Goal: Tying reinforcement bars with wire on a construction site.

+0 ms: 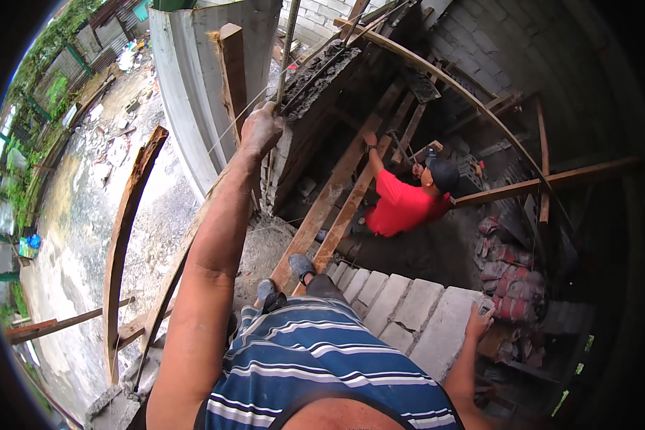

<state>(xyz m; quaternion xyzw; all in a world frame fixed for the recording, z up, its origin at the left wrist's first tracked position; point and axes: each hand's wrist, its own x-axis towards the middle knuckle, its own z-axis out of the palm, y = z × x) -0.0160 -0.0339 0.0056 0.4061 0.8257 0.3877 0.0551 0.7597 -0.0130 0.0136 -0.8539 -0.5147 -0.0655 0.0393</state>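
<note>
My left hand (261, 130) is raised to the near end of a rough concrete wall (315, 86), its fingers curled and closed. Just beyond it an upright steel bar (287, 50) rises, and a thin string passes close by. What the fingers grip is hidden. Low on the right, my right hand (479, 321) is wrapped over the end of a grey concrete block (448, 333) in the block wall beside me. My feet, in grey shoes (301, 266), stand at the near end of two wooden planks (344, 229).
Below, a person in a red shirt (408, 204) reaches toward the planks. A curved-looking timber (473, 100) crosses overhead right. Stacked sacks (509, 279) lie beyond the block wall. Left are a corrugated metal sheet (186, 93), an upright wooden post (233, 72) and rubble-strewn ground (72, 265).
</note>
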